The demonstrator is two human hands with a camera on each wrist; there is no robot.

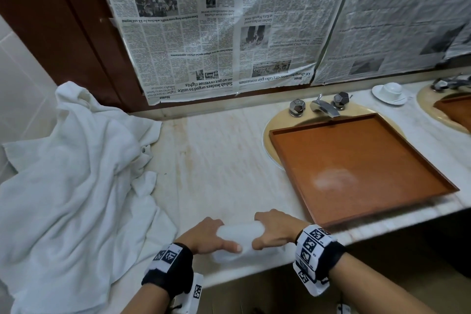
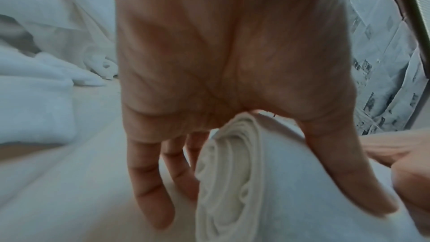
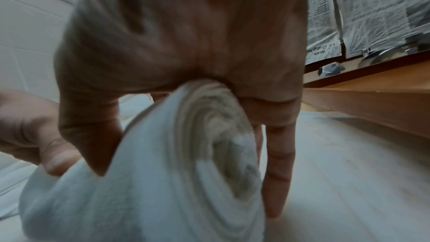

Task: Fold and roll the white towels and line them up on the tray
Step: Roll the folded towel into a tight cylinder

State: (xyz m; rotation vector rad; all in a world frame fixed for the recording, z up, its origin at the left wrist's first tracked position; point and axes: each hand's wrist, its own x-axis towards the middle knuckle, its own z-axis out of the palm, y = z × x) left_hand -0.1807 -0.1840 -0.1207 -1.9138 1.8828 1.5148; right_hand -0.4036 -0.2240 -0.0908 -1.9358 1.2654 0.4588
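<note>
Left hand (image 1: 206, 236) and right hand (image 1: 274, 231) grip rolled towel (image 1: 239, 233) ends, near worktop (image 1: 216, 160) edge (tray (image 1: 433, 160) bare), loose towels (image 1: 76, 173) left.

We can't really see how the left hand (image 1: 209, 235) fingers sit behind the rolled towel (image 1: 239, 241), it covers them. Second tray (image 1: 456, 109) gets chopped by the right edge, and both wrist views are smeary.
</note>
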